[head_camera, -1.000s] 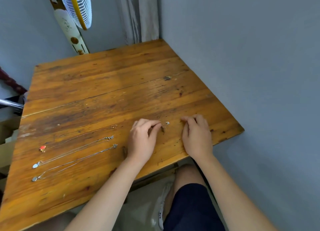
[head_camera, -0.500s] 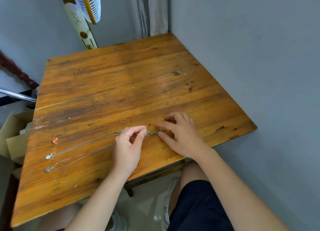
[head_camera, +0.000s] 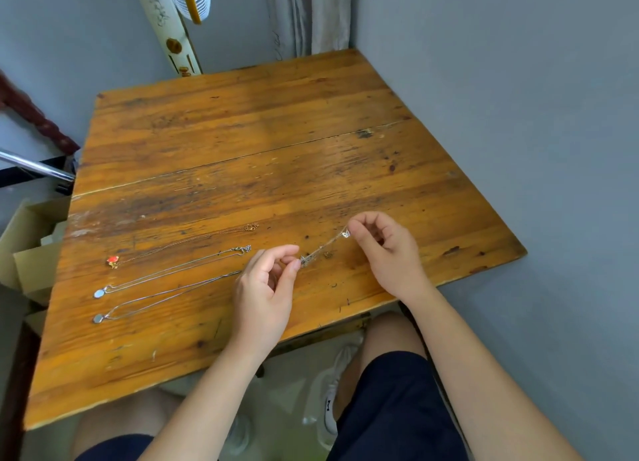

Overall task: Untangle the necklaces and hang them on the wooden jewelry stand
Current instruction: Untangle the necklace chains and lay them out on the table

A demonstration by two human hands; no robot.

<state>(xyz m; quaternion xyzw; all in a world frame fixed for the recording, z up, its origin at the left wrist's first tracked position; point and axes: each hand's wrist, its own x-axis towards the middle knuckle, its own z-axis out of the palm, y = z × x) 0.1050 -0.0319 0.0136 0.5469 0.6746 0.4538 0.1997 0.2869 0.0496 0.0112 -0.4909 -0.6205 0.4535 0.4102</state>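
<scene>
A thin silver chain [head_camera: 323,248] is stretched in the air between my two hands, just above the wooden table [head_camera: 242,142]. My left hand [head_camera: 266,287] pinches its tangled lower end. My right hand [head_camera: 387,253] pinches the upper end, where a small pendant shows. Three necklaces lie straightened on the table to the left: a gold one with a red pendant [head_camera: 113,261], a silver one with a round pendant [head_camera: 99,293], and a second silver one [head_camera: 98,319] nearest me. No jewelry stand is in view.
A grey wall [head_camera: 518,115] runs along the table's right side. A standing fan [head_camera: 173,21] is behind the far edge. Cardboard boxes [head_camera: 31,249] and a metal bar [head_camera: 34,165] sit off the left edge. My knees are under the near edge.
Both hands have lifted off the table with the chain. The right hand moved up and right, pulling the chain out longer between the hands.
</scene>
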